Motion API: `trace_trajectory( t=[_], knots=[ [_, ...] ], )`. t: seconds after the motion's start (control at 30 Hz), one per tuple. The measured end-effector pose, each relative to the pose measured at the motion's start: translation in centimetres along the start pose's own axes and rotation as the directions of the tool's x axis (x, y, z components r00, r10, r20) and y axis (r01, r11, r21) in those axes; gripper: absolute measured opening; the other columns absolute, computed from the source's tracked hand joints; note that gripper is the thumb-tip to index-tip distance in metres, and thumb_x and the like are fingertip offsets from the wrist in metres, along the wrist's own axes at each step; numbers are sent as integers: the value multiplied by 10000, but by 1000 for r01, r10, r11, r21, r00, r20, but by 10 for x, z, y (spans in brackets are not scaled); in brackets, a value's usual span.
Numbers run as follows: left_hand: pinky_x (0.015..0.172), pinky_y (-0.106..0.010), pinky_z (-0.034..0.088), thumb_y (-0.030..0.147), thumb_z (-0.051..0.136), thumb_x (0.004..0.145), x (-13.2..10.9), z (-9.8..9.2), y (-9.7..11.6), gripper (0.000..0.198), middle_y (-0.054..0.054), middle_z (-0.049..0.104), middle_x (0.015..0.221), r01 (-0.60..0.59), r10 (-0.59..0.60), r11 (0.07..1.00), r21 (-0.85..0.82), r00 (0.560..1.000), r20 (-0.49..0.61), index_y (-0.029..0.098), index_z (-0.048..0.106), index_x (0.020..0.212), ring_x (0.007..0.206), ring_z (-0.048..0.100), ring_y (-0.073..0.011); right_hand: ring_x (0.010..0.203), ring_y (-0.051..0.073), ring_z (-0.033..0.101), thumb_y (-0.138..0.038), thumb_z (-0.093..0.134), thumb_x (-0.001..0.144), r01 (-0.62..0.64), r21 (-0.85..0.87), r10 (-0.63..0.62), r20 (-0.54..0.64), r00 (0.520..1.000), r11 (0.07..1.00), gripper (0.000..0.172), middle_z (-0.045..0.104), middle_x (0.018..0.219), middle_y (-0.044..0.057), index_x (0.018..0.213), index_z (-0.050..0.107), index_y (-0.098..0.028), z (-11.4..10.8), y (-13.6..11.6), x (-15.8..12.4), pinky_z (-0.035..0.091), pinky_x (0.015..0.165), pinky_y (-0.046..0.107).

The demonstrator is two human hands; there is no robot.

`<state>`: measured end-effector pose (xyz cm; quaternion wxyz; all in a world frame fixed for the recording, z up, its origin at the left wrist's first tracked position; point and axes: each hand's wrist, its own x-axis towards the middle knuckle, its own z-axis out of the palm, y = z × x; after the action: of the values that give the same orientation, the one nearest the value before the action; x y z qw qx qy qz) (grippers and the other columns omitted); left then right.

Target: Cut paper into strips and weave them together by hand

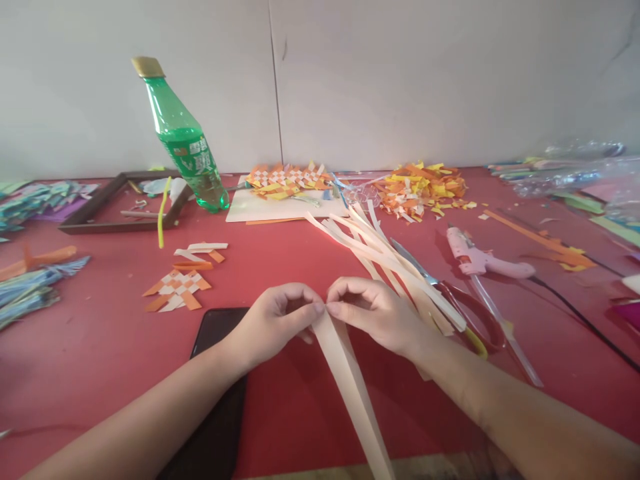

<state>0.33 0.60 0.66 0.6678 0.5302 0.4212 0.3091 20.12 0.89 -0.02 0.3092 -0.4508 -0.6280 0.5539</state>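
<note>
My left hand (277, 322) and my right hand (379, 311) meet at the middle of the red table (100, 360), fingertips pinched together on the top end of a long pale paper strip (350, 387). The strip hangs down toward me, past the table's near edge. A loose bundle of similar pale strips (380, 257) fans out just behind my right hand. Red-handled scissors (465, 307) lie under and to the right of that hand. A black phone (220, 400) lies beneath my left forearm.
A green plastic bottle (187, 143) leans at the back left beside a dark wooden frame (100, 213). Woven orange-and-white paper pieces (177, 290) lie left of centre, more weaving (287, 180) at the back. A scrap pile (423, 190) and a pink glue gun (483, 260) sit right.
</note>
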Motion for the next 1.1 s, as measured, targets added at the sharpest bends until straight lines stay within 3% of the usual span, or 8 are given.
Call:
trace_trajectory(
  t=[0.33,0.53,1.1],
  knots=[
    [628,-191,526,319,670,848,1,1,-1,185,16,617,692,14,-15,997,-79,1000,-9,154,655,767,634,609,-90,727,128,530,-307,636,855,59,51,-57,-27,998,997,137,582,784,1,795,622,-184,2,-3,-2,428,669,259],
    [612,-190,513,325,645,860,2,1,0,208,25,584,663,-3,0,998,-56,998,-56,147,631,752,607,580,-83,674,118,501,-363,641,866,11,61,-9,-33,999,998,203,557,732,-10,784,613,-180,2,-2,-3,403,631,256],
    [604,-217,503,366,662,838,-1,3,2,234,21,604,645,-31,25,999,-41,991,-131,155,630,742,583,581,-101,669,121,498,-375,652,857,110,35,-106,-97,990,993,243,537,739,-7,733,558,-188,5,0,-1,415,606,255]
  ],
)
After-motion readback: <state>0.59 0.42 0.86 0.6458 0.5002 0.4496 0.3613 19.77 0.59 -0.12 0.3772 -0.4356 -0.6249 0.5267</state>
